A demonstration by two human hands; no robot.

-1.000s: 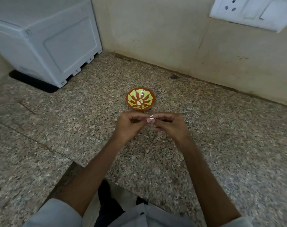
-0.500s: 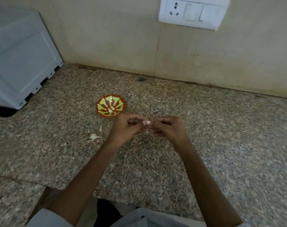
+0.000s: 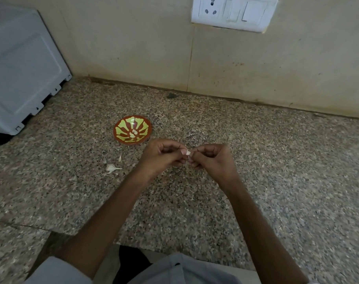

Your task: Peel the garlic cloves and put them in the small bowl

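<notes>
Two hands meet above a speckled stone counter [image 3: 256,160] – the left hand [image 3: 162,155] and right hand [image 3: 212,158] both pinch one small garlic clove [image 3: 188,153] at their fingertips, seemingly mid-peel. A few pale peeled cloves [image 3: 134,133] lie in the small bowl [image 3: 121,125] just beyond; what looks like another clove [image 3: 111,167] waits nearby, unpeeled
</notes>
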